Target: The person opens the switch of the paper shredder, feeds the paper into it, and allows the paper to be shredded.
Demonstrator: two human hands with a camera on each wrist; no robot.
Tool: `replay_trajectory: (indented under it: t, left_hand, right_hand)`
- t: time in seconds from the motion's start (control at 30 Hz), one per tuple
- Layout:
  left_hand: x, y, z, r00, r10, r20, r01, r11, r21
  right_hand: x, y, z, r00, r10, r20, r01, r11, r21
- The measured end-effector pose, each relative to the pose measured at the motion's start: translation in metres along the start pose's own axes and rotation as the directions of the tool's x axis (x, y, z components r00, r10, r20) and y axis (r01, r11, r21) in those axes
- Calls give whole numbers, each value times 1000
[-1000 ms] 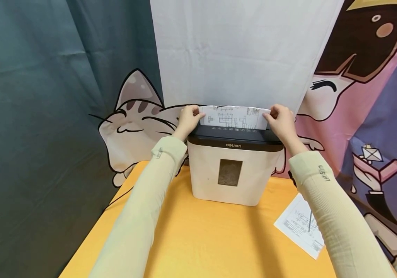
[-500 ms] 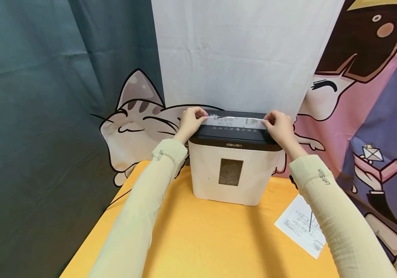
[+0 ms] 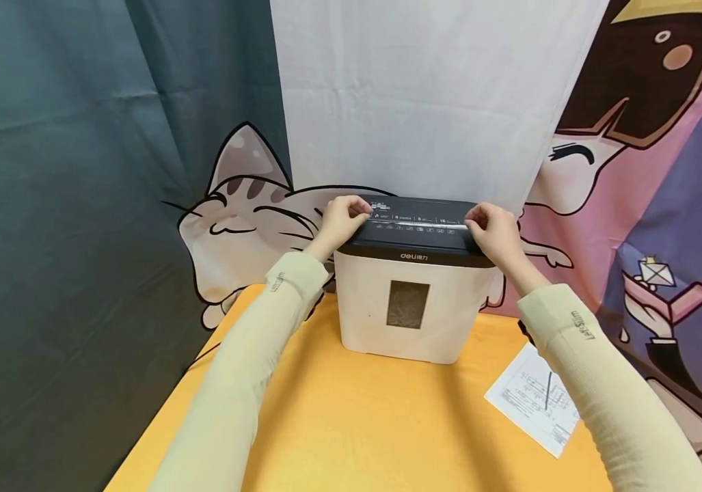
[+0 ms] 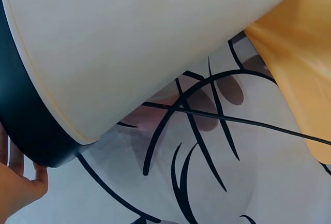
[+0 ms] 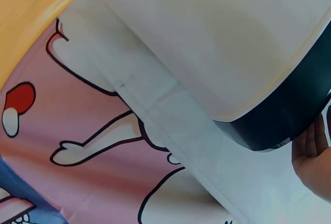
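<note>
A paper shredder (image 3: 402,301), with a cream bin and a black top (image 3: 387,244), stands on the yellow table. Only a thin white edge of a sheet of paper (image 3: 418,225) shows along the slot in its top. My left hand (image 3: 343,220) is over the left end of the slot, fingers loosely bent, thumb and fingertips apart. Over the right end, my right hand (image 3: 491,229) has its thumb and fingers in a similar loose bend by the sheet's edge. The wrist views show the hands beside the black top, their fingertips mostly hidden.
Another printed sheet (image 3: 535,400), with a dark stroke across it, lies right of the shredder on the yellow table (image 3: 363,424). A black cord (image 3: 203,355) runs off the table's left side. Printed curtains (image 3: 412,96) hang close behind.
The sheet has sunk down into the shredder slot until only its top edge shows. Both hands have come down with it, and their pinch on its corners has loosened.
</note>
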State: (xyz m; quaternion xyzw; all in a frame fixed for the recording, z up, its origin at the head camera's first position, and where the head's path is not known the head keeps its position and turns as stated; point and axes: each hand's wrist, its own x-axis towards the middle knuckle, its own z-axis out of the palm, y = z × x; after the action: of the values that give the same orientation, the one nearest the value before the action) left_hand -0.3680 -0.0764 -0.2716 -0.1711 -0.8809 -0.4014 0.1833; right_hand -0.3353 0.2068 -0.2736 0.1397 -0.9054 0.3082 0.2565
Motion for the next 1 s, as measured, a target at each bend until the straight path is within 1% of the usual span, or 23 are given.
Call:
replay_trajectory:
  t: [0.13, 0.27, 0.4, 0.47, 0.53, 0.63, 0.77, 0.83, 0.93, 1.0]
  left_hand:
    - [-8, -2, 1, 999, 32, -2, -32, 998, -59]
    - [-18, -2, 0, 997, 73, -32, -77, 989, -123]
    - [-28, -3, -2, 994, 97, -59, -107, 975, -195]
    - [-34, -4, -3, 993, 100, -61, -111, 969, -222]
    - [-42, -5, -2, 990, 116, -75, -131, 962, -238]
    - [-56, -6, 2, 980, 171, -97, -187, 965, -184]
    - [-76, -6, 11, 951, 280, -136, -290, 955, -67]
    - [-87, -7, 18, 933, 320, -164, -331, 943, -40]
    - [-103, -9, 30, 917, 339, -211, -356, 933, -46]
    - [-114, -10, 39, 917, 331, -225, -353, 933, -66]
  right_hand:
    - [-12, 4, -4, 1000, -12, -24, 12, 1000, 12]
    - [-26, 9, -8, 998, -25, -63, 26, 1000, 17]
    - [-39, 11, -10, 991, -70, -114, 77, 995, 56]
    - [-45, 11, -11, 986, -96, -136, 107, 991, 77]
    - [-51, 10, -11, 980, -117, -163, 134, 986, 97]
    - [-60, 11, -11, 969, -124, -213, 154, 979, 131]
    - [-72, 19, -9, 954, -78, -289, 134, 974, 180]
    - [-79, 25, -7, 948, -38, -315, 110, 971, 214]
    - [-90, 34, -5, 936, 12, -351, 84, 962, 258]
    - [-98, 38, -3, 928, 43, -370, 67, 958, 279]
